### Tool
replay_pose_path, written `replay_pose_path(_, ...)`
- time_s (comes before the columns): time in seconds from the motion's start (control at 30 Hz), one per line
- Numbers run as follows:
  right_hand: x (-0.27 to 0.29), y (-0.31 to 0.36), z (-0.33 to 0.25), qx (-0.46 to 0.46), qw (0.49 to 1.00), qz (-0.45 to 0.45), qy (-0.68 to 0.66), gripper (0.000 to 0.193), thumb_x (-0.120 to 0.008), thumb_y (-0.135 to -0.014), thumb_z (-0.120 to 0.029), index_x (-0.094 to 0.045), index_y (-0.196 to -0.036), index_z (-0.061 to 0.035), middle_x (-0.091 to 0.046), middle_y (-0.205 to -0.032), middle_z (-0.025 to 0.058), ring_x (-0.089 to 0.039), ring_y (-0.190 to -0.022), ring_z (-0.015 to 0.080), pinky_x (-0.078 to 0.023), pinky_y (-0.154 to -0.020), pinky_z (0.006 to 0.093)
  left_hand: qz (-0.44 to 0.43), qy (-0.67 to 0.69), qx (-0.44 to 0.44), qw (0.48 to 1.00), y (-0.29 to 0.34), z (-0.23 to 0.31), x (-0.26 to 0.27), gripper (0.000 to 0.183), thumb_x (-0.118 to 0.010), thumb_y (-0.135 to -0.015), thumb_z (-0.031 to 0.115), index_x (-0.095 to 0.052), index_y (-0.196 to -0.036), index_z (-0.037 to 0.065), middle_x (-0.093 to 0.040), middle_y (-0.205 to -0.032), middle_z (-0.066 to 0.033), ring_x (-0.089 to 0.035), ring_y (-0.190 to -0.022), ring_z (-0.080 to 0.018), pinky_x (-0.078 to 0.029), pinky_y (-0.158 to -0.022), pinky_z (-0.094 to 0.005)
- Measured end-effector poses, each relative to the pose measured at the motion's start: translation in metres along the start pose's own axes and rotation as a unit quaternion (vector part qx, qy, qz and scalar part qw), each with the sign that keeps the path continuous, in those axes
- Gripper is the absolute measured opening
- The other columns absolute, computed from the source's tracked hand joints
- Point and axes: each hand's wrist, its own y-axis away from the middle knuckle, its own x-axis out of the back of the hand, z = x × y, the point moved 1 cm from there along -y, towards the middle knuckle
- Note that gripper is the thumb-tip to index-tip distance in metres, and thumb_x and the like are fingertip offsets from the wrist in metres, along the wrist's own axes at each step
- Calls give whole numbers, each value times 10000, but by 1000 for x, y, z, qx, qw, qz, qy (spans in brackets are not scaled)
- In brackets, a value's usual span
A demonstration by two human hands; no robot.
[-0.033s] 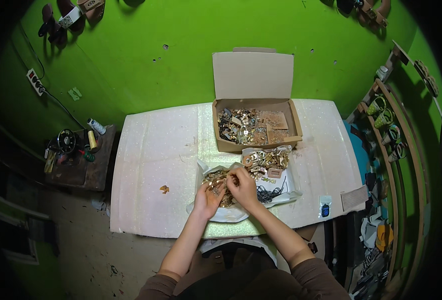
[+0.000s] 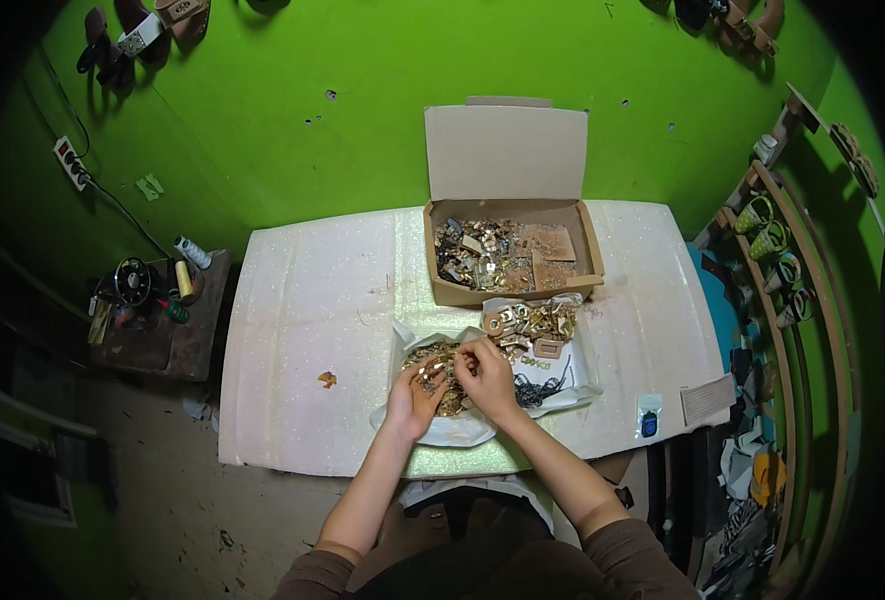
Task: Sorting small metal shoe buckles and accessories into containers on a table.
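Two bare hands close together above a heap of small gold-coloured metal pieces (image 2: 451, 403), in the left part of a shallow white-lined tray (image 2: 574, 366).
The left hand (image 2: 415, 404) is half curled, palm turned inward, perhaps to make a cup for the pieces; the right hand (image 2: 488, 380) bends its fingers toward it, the tips near each other; whether they are closed on a piece, I cannot tell; the tray lies on the table (image 2: 307, 300) directly before the person, probably so that both arms reach it easily; the buckles (image 2: 548, 348) and the dark chain-like bundle (image 2: 537, 390) lie to the right of the heap, which seems to keep kinds apart; behind the tray, the cardboard box (image 2: 507, 294) has its lid raised, likely for easy access.
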Motion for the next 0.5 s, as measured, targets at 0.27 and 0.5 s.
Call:
replay_pose_path(0.27,40,2,15,-135,989,-25,-57,114,-560,-762,-84,-542,-832,4,-545,-771,83,-568,-641,150,-460,-576,245,102,-149,-21,983,19,5,-39,416,-314,-875,286,-396,-1255,139,-353,-1253,-57,-421,-996,-162,-366,-832,-334)
replay_pose_path(0.5,53,-2,28,-149,984,-68,-66,137,-561,-760,-118,-545,-834,-5,-572,-782,94,-580,-639,167,-458,-578,261,51,-437,-202,875,22,-7,-42,287,-419,-874,168,-522,-1110,42,-525,-1083,-100,-470,-1011,-162,-340,-877,-256)
